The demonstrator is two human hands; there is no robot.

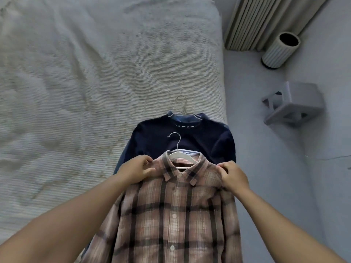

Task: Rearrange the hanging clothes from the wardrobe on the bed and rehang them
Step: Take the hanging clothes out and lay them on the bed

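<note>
Low in the frame's centre, the left hand (139, 168) and right hand (230, 177) pinched the shoulders of the plaid shirt (171, 211) over the navy sweater (182, 141) on the bed (85, 73), where one tug, I reckoned, might slip its white hanger (180, 156).

Your shirt (171, 211) lies on the bed (76, 73) near its right edge, overlapping the lower part of the sweater (182, 141) beyond it. Your left hand (136, 168) and right hand (230, 177) sit on its two shoulders. To the right, on the floor (256, 168), stand a stool (292, 103) and, farther back, a bin (281, 50) beside the curtain (266, 19).
</note>
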